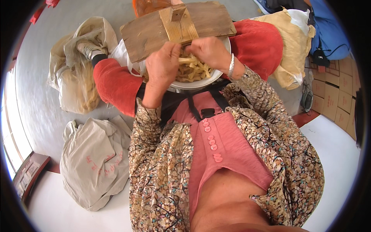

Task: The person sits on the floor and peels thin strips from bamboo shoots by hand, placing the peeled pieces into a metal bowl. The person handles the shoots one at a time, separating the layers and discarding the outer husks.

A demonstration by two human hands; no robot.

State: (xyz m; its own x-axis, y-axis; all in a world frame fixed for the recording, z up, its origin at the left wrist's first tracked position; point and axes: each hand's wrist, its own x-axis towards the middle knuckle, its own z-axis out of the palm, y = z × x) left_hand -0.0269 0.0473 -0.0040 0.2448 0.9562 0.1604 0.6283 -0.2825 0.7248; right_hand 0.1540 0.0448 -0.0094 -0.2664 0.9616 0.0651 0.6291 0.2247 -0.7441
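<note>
A white basin point(223, 76) sits between my legs, heaped with pale yellow strips point(197, 69) of dried material. Across its far side lies a weathered wooden board point(145, 37) with a lighter wooden crosspiece point(174, 26) and a raised block on top. My left hand point(163, 62) is curled above the basin at the board's near edge, and a thick pale strip comes out from beside its palm. Beside it, at the same edge, my right hand point(210, 53) has bent fingers; what they pinch is hidden. A white braided bracelet point(231, 65) circles my right wrist.
At the left stand a translucent plastic sack point(78, 78) and a beige cloth bag point(95, 162) bearing red writing. A tan sack point(289, 43) lies beyond my right knee. Cardboard boxes point(333, 92) are stacked at the right, and an orange bag point(147, 8) is behind the board.
</note>
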